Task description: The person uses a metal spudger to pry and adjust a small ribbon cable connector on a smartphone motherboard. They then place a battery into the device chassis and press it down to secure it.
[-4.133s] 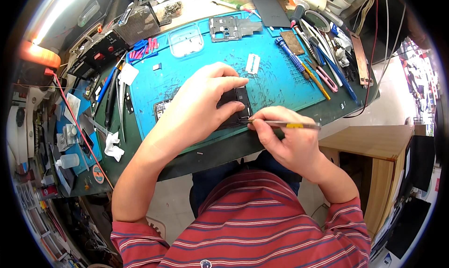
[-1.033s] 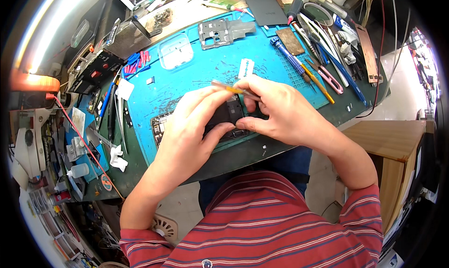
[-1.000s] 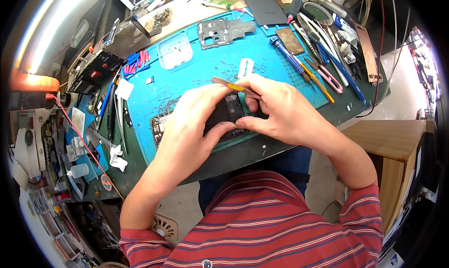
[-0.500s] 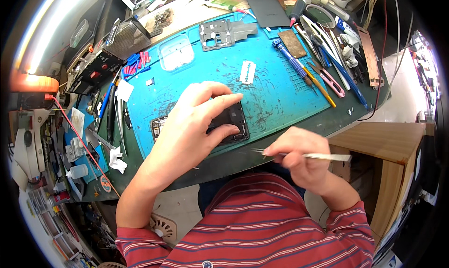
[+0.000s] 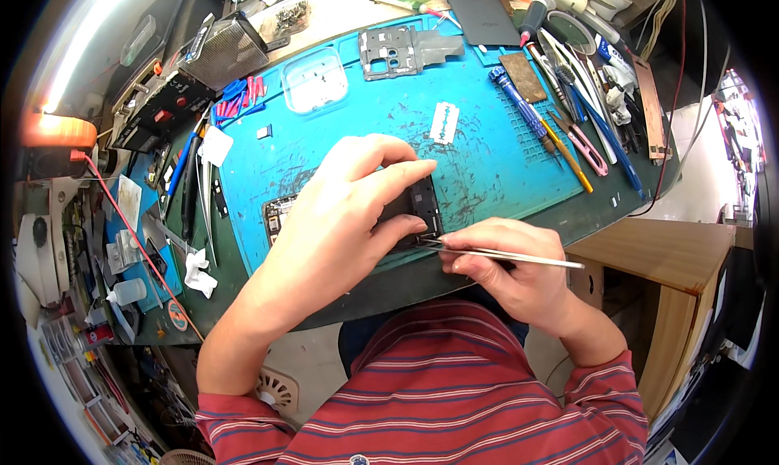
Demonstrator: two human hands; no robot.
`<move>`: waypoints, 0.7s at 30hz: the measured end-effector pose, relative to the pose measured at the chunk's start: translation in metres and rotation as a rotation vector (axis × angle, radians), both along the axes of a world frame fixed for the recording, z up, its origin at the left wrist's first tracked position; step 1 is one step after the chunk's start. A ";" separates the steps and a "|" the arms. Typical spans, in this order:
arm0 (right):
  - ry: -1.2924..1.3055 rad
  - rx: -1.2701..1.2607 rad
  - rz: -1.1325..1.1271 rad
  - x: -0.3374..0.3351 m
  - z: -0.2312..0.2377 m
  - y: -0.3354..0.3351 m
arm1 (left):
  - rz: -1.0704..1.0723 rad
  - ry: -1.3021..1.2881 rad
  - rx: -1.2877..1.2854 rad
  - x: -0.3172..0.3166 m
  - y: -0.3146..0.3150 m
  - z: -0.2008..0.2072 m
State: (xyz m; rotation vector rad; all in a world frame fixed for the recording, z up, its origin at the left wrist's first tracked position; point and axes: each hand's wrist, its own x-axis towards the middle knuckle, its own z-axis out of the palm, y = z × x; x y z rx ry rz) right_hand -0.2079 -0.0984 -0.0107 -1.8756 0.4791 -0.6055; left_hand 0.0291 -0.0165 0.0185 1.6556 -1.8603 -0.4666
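An opened black phone (image 5: pixel 424 200) lies on the blue mat (image 5: pixel 487 191), its inner parts showing at both ends. My left hand (image 5: pixel 324 213) arches over it and covers its middle. Thumb and fingers grip the phone's sides. In my right hand (image 5: pixel 515 262) is a pair of metal tweezers (image 5: pixel 561 261), pinched between thumb and fingers. Their tips are at the phone's near right corner, close to my left thumb. Whether anything is between the tips is too small to tell.
Beyond my hands are a razor blade (image 5: pixel 444 122), a phone inner frame (image 5: pixel 385 53) and a clear plastic box (image 5: pixel 314 83) with small parts. A blue screwdriver (image 5: pixel 518 102) and pink-handled scissors (image 5: pixel 586 150) lie right. More tweezers (image 5: pixel 208 205) lie left.
My right hand has moved left, bringing the tweezers' tips from off the mat's near edge to the phone's corner. My left hand keeps its hold on the phone. The whole view has shifted slightly.
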 end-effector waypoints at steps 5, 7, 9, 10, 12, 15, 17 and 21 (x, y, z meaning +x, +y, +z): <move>0.088 0.351 -0.020 0.005 0.013 -0.003 | 0.003 -0.037 -0.015 0.000 0.000 0.000; 0.135 0.595 -0.036 0.008 0.018 -0.008 | 0.008 -0.028 -0.009 -0.001 -0.001 0.001; 0.151 0.624 0.029 0.012 0.018 -0.017 | 0.017 -0.027 -0.005 -0.001 0.000 0.001; 0.187 0.644 0.056 0.015 0.021 -0.023 | 0.021 -0.027 -0.004 -0.002 0.001 0.001; 0.230 0.657 0.099 0.017 0.025 -0.031 | 0.020 -0.027 -0.007 -0.002 0.000 0.002; 0.251 0.697 0.106 0.020 0.028 -0.033 | 0.021 -0.030 -0.006 -0.002 0.000 0.002; 0.271 0.718 0.126 0.022 0.030 -0.036 | 0.022 -0.027 -0.005 -0.002 0.000 0.001; 0.302 0.737 0.164 0.024 0.031 -0.042 | 0.017 -0.023 0.008 -0.002 -0.001 0.003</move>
